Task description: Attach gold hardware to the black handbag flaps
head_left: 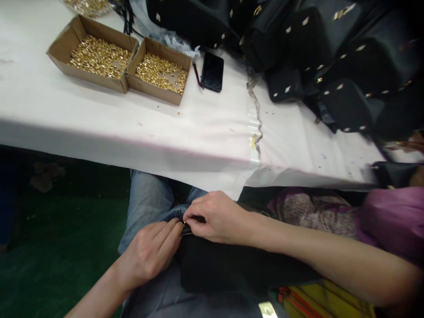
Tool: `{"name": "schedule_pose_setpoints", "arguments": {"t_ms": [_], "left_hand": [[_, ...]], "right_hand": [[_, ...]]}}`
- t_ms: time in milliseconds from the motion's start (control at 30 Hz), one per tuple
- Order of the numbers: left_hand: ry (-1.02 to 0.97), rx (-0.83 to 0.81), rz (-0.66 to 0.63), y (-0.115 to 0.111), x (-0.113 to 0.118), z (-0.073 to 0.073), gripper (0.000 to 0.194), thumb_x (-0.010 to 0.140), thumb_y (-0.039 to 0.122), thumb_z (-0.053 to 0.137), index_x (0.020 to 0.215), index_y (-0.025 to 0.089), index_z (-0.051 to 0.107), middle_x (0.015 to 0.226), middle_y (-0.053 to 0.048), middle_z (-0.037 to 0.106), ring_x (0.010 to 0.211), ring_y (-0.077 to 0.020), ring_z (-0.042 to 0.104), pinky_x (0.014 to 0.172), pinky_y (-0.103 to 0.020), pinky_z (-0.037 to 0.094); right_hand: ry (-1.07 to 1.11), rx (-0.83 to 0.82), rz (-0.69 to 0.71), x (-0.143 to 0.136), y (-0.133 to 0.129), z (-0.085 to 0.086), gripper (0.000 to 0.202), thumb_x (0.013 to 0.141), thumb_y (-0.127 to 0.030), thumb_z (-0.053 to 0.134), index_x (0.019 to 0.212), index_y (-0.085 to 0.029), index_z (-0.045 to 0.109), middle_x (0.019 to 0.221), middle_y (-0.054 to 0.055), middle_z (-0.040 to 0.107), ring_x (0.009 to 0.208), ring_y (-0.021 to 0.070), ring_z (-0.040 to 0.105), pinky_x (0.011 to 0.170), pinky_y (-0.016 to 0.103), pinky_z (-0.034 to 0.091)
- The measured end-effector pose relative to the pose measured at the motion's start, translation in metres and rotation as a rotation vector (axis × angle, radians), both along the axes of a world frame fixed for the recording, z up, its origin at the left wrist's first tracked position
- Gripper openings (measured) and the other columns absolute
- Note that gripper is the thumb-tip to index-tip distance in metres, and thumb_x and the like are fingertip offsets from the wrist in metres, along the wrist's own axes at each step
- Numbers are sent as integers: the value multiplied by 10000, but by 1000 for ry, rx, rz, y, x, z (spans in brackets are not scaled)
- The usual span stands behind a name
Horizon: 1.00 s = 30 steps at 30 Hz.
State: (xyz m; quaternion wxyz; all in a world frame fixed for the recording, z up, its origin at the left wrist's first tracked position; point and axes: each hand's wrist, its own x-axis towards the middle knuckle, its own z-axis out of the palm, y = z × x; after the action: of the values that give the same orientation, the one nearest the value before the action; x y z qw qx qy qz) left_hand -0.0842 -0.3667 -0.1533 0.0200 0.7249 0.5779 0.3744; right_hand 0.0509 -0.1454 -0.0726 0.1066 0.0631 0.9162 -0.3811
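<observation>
A black bag (232,267) lies across my lap, its upper left edge between my two hands. My left hand (154,247) is closed, fingers pressed together on that edge. From the other side my right hand (217,218) comes in with thumb and forefinger in a pinch. A small gold metal fitting (184,222) shows at the right fingertips, close to the left ones. Its exact shape is too small to make out, and the fingers partly cover the bag's edge.
On the white-covered table (205,132) stand a left cardboard box (89,79) and a right one (154,92), both holding gold fittings. A black phone (212,73) lies beside them. Several black bags (301,39) are piled at right. Someone in a purple garment (394,218) sits at my right.
</observation>
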Motion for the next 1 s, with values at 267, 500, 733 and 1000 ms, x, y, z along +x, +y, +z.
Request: {"name": "schedule_pose_setpoints", "arguments": {"t_ms": [267,500,733,1000], "left_hand": [[-27,-23,32,-2,2,-7,384,967,46,744,1342,-21,689,1195,-215,832,1045,-278,824,876,-409,739],[-52,-89,40,-5,3,-11,384,977,78,721,1353,13,681,1231,-211,826,1057,-280,830,910,-407,748],[-80,-93,64,-7,6,-12,354,1009,109,691,1359,53,682,1226,-184,832,1045,-266,824,906,-401,736],[-101,-88,68,-4,6,-5,344,989,85,718,1326,23,689,1215,-176,830,1042,-265,822,895,-412,730]], "right_hand": [[-22,-12,-32,-7,-4,-7,155,887,-87,750,877,-211,843,861,8,815,772,168,723,733,265,496],[-52,-100,-88,-14,-3,-9,200,831,-45,728,803,-215,828,771,-18,783,678,140,664,677,254,460],[-12,-79,-28,-11,-5,-9,188,828,-41,761,851,-209,841,796,-18,780,700,138,675,682,248,466],[-12,-124,68,-10,0,1,183,929,-56,736,967,-201,840,911,8,807,825,166,737,773,257,533]]}}
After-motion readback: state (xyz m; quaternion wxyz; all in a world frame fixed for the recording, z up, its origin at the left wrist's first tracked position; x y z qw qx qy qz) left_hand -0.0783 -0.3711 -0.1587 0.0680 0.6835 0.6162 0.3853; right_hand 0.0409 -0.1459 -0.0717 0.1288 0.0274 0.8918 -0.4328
